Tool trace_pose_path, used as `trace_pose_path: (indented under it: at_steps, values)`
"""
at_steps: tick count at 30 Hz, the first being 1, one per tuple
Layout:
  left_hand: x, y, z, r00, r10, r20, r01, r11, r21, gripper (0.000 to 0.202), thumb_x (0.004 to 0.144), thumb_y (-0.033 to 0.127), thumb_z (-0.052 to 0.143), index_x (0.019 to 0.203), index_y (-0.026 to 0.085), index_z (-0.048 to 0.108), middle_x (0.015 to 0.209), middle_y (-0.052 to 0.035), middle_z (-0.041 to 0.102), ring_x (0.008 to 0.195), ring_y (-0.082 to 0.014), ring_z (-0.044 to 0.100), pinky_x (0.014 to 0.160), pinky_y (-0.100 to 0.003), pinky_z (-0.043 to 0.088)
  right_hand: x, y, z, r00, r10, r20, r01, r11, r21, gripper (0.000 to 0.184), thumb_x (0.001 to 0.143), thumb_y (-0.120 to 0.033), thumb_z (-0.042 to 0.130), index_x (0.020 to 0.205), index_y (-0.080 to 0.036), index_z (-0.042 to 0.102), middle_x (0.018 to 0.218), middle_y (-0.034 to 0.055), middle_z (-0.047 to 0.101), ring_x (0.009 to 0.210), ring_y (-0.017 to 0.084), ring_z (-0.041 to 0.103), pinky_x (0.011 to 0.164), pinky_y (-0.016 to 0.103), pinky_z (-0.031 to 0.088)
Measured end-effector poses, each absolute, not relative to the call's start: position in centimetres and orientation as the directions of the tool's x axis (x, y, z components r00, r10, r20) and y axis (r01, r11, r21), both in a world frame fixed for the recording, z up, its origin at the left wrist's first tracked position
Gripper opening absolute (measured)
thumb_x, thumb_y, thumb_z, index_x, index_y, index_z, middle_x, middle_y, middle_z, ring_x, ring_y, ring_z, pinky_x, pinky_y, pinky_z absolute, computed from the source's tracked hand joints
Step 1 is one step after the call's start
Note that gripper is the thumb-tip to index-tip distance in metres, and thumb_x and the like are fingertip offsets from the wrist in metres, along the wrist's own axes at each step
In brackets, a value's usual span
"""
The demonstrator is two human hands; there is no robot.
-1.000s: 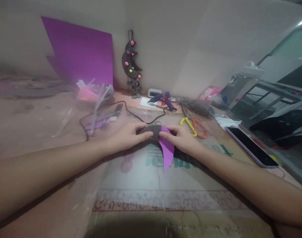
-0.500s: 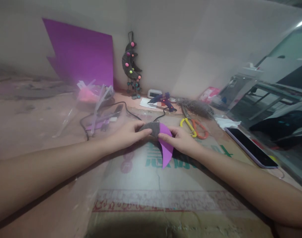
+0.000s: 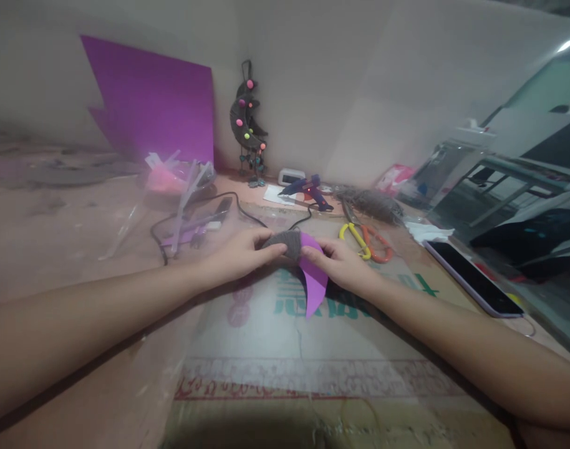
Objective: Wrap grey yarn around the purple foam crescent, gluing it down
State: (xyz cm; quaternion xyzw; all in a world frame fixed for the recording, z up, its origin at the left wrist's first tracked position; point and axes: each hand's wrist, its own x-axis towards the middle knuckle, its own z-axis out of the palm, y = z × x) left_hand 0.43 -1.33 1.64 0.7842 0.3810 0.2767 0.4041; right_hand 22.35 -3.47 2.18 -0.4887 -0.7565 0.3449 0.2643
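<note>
Between my hands is a purple paper crescent (image 3: 317,288), its upper left part wrapped in grey yarn (image 3: 287,240). My left hand (image 3: 253,252) is closed on the wrapped end, thumb on top of the yarn. My right hand (image 3: 343,262) pinches the crescent near the edge of the wrapping, its thumb over the purple surface. The bare tip points down toward the cardboard (image 3: 266,343). A thin strand of yarn runs down over the cardboard below the tip. The fingers beneath the crescent are partly hidden.
Scissors (image 3: 367,242) with yellow and orange handles lie beyond my right hand. Behind are a glue gun (image 3: 308,187), a grey yarn bundle (image 3: 373,204) and a finished moon hanging (image 3: 247,121). A phone (image 3: 472,277) lies right; purple sheets (image 3: 158,100) lean on the wall.
My right thumb has shifted slightly up and to the right on the purple crescent. My left hand and the objects around stay as they were.
</note>
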Motion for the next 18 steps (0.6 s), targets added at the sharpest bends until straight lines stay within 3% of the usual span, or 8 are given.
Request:
trace_pose_path:
  at_steps: [5,11,18]
  values:
    - [0.5,-1.4,1.7,0.561,0.820,0.114,0.369,-0.371,0.852,0.028,0.087,0.041,0.051,0.074,0.017,0.056,0.060,0.0027,0.052,0.053,-0.0105,0.046,0.049,-0.022,0.033,22.3,-3.5,2.1,-0.390,0.908,0.150,0.499,0.346,-0.795,0.037,0.091,-0.050,0.046,0.082,-0.016,0.061,0.073,0.0007,0.058,0.066,0.013,0.051,0.059,0.024,0.041]
    - [0.2,-0.9,1.1,0.537,0.839,0.088,0.349,-0.316,0.882,0.032,0.087,0.046,0.050,0.072,0.018,0.051,0.058,0.0038,0.050,0.049,-0.0093,0.044,0.048,-0.022,0.032,22.5,-3.0,2.2,-0.232,0.928,0.291,0.357,0.359,-0.863,0.045,0.092,-0.057,0.041,0.089,-0.018,0.063,0.082,0.0037,0.064,0.076,0.015,0.058,0.067,0.026,0.046]
    - [-0.1,-0.7,0.6,0.446,0.892,0.073,0.324,-0.236,0.916,0.031,0.088,0.047,0.049,0.075,0.019,0.047,0.060,0.0052,0.046,0.050,-0.0087,0.044,0.046,-0.021,0.031,23.4,-1.6,1.2,-0.140,0.958,0.249,0.063,0.260,-0.964,0.035,0.089,-0.054,0.052,0.084,-0.020,0.058,0.065,-0.0006,0.059,0.060,0.011,0.054,0.060,0.024,0.044]
